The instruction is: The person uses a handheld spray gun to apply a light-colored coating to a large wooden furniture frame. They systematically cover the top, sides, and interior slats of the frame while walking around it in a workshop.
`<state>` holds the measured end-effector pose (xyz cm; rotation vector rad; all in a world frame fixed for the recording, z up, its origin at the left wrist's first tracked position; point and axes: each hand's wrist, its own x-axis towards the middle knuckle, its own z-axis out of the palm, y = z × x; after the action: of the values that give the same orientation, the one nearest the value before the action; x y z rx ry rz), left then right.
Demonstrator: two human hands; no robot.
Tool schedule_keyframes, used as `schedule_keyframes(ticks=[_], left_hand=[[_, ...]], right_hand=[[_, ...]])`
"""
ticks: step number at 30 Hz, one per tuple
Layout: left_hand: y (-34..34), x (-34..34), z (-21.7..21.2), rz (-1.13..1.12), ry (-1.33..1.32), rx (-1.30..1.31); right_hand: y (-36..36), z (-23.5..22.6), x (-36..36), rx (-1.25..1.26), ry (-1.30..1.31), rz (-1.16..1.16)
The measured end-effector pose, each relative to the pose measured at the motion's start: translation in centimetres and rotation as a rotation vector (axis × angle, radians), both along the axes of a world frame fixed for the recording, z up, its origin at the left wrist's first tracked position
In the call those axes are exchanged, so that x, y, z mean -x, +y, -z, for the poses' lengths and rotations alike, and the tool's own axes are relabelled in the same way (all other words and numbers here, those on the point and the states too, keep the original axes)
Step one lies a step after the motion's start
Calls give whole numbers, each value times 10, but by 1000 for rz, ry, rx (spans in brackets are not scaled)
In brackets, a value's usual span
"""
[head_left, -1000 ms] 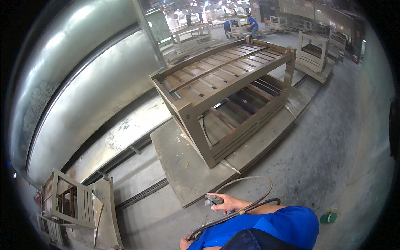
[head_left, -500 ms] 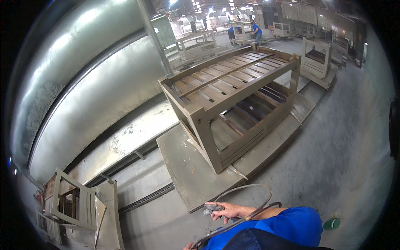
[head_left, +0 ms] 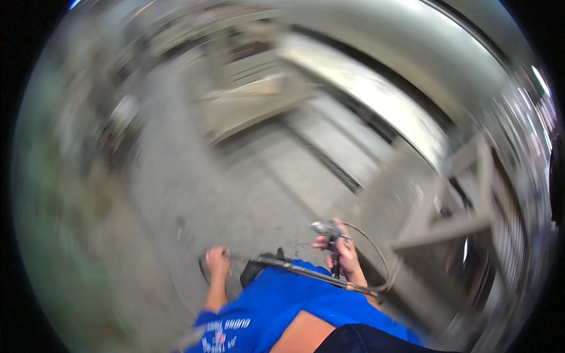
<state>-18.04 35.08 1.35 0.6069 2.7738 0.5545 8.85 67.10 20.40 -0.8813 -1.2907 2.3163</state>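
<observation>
A metal spray gun (head_left: 325, 228) sits in my right hand (head_left: 346, 253), whose fingers wrap round its body and handle. A thin hose loop (head_left: 376, 250) curves out beside that hand. Across the front of my blue shirt runs a dark hose (head_left: 288, 267), reaching from my left hand over to my right forearm. My left hand (head_left: 218, 259) is closed round the hose, low and to the left. At the right, close to the spray gun, a grey slatted wooden furniture frame (head_left: 450, 230) stands on a flat board (head_left: 385, 197); motion smears both.
Another board (head_left: 259, 120) carries a blurred furniture piece (head_left: 235, 53) farther off. A floor track (head_left: 326, 160) runs between the boards, beside a pale ledge (head_left: 376, 97) below a shiny metal wall (head_left: 435, 47). Grey floor (head_left: 206, 194) lies ahead; shapes at the left are smeared.
My view has swung left, away from the large slatted frame, and is blurred. My left hand, barely visible at the lower edge before, now shows. The spray gun stays in my right hand.
</observation>
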Motion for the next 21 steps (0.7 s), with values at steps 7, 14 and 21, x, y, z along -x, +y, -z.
schedule_keyframes(ticks=[7,14,21], left_hand=[[-71,-66,39,-629,112,-52],[-94,-94,71,-907,19,-27],[-107,-110,104,-1082,-35,45]], right_hand=[[24,6,45,-70,50,-282],[-3,-35,148,-51,-1,-702],[-1,-22,203,-38,97,-793]])
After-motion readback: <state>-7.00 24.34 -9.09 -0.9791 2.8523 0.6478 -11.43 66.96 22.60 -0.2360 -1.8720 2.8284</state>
